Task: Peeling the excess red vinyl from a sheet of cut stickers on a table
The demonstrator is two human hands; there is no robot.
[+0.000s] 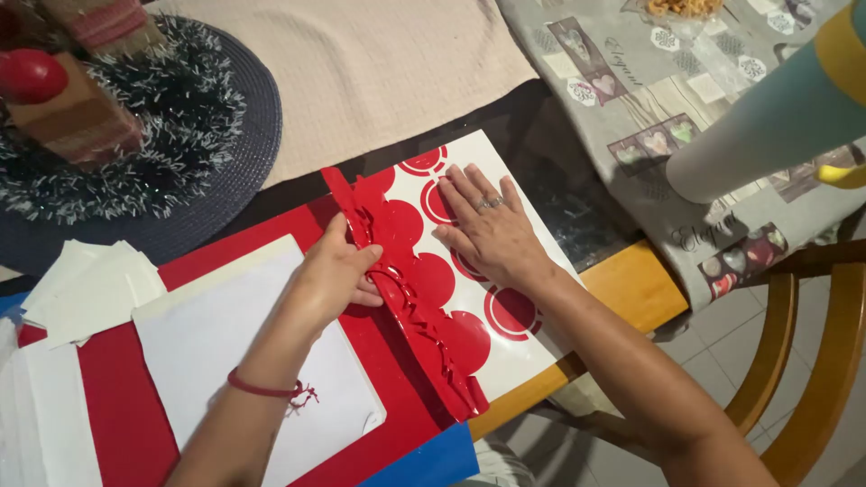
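Wooden desk (631,289) under everything, pale edge showing at the right, two cloths on the far part: cream woven one (379,72) and grey patterned one (631,108) with hearts and snowflakes

Round dark placemat (248,135) at far left, carrying a ring of dark tinsel (180,108) with brown block-like ornaments inside, not clear what kind

Large red sheet (117,415) flat on the near part of the desk, white paper sheet (225,361) on top of it, loose stack of white sheets (81,289) just beside at the left, blue sheet corner (433,464) at the near edge

White backing sheet (523,343) with red vinyl circles (512,311) lying to the right of the red sheet, near corner close to the desk edge, some circles full and some with a ring outline

Red vinyl strip (415,316) half peeled from that backing, crumpled and wavy, running from the far left corner down to the near edge

Wooden chair (794,379) at the right, beyond the desk edge, over grey floor tiles

Right hand (492,230) pressed flat on the backing sheet, fingers spread apart, ring on one finger, holding nothing

Left hand (338,271) closed together, pinching the red vinyl strip about the middle, thumb and fingers clamped on it

Thin red string bracelet (266,390) on the left wrist
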